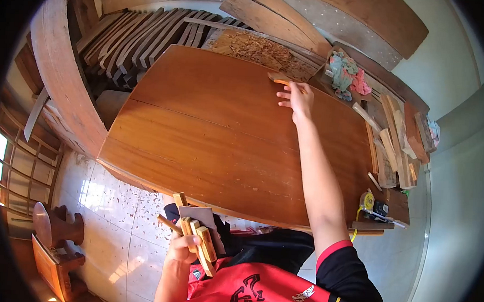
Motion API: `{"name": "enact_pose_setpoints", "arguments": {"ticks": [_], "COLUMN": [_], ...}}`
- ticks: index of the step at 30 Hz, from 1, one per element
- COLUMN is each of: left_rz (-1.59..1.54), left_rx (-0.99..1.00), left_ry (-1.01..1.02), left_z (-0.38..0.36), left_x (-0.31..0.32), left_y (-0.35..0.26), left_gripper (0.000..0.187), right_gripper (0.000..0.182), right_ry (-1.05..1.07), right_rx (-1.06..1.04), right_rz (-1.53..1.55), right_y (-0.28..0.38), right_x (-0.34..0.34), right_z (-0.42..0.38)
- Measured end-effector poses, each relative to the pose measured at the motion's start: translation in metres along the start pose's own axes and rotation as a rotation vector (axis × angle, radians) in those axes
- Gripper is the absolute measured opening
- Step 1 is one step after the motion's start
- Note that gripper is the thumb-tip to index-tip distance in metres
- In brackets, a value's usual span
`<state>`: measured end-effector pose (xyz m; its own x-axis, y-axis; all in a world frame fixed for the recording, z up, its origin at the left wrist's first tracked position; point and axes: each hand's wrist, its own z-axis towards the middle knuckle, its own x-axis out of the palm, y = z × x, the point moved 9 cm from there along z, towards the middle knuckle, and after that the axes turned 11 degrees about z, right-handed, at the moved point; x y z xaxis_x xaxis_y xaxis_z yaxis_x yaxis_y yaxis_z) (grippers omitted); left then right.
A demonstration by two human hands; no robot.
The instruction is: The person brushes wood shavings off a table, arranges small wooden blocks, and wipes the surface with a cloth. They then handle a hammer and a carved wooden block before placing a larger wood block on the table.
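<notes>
My left hand [183, 248], low in front of my body, is closed around several small wooden pieces [204, 244]. A round stick and a short block stick out above its fingers. Behind them shows a greyish-brown sheet [204, 217], perhaps sandpaper; whether the hand also grips it cannot be told. My right hand [298, 101] is stretched to the far edge of the brown wooden table [210, 133]. Its thumb and forefinger pinch a thin brown wooden piece with an orange edge [280, 78], while the other fingers are spread.
Curved wooden slats [144, 41] are stacked beyond the table, beside wood shavings [254, 48]. To the right lie rags [345, 74], wood offcuts [394, 136] and a yellow tape measure [367, 201]. A wooden stool [55, 226] stands on the tiled floor at left.
</notes>
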<state>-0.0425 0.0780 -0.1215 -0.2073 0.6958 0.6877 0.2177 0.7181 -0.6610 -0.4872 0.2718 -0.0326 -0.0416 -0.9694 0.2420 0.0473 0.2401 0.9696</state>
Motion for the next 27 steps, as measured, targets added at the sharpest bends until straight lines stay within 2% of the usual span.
{"name": "enact_pose_setpoints", "arguments": {"ticks": [2,6,8,10,13,15,17,18,20,23,26,27], "left_rz": [-0.076,-0.147,-0.195,-0.14,-0.154,-0.182,-0.176,-0.173,-0.182,-0.188,-0.181,-0.185], "left_rx": [0.079,0.085,0.109,0.125,0.143,0.138,0.154,0.155,0.175,0.165,0.184,0.189], "left_ry": [-0.004,0.0,0.001,-0.054,-0.059,0.004,-0.057,-0.076,-0.055,-0.086,-0.067,-0.069], "left_z": [0.004,0.011,0.017,0.024,0.028,0.023,0.016,0.015,0.016,0.01,0.01,0.009], "left_x": [0.0,0.02,0.015,0.029,0.008,-0.005,-0.015,-0.017,-0.022,-0.03,-0.025,-0.027], "left_y": [0.001,-0.01,-0.011,-0.032,-0.032,-0.03,-0.034,-0.037,-0.045,-0.047,-0.061,-0.061], "left_gripper": [0.051,0.052,0.051,0.049,0.049,0.051,0.051,0.051,0.054,0.057,0.059,0.06], "right_gripper": [0.023,0.026,0.026,0.026,0.026,0.032,0.035,0.031,0.026,0.021,0.02,0.023], "right_ry": [0.064,0.328,0.653,0.969,0.878,0.557,0.293,0.314,0.63,0.782,0.508,0.82], "right_rx": [-0.005,0.019,0.16,0.295,0.2,0.109,0.017,0.004,0.16,0.194,0.074,0.181], "right_rz": [0.01,-0.023,-0.052,0.017,0.16,0.138,0.027,-0.038,-0.081,-0.063,-0.136,-0.108], "right_y": [-0.013,-0.041,-0.057,-0.053,-0.041,-0.042,-0.055,-0.059,-0.055,-0.062,-0.062,-0.062], "right_x": [0.037,0.165,0.238,0.284,0.288,0.263,0.232,0.23,0.256,0.275,0.272,0.292], "right_z": [0.008,-0.009,-0.056,-0.116,-0.112,-0.062,-0.014,-0.009,-0.029,-0.016,-0.015,-0.043]}}
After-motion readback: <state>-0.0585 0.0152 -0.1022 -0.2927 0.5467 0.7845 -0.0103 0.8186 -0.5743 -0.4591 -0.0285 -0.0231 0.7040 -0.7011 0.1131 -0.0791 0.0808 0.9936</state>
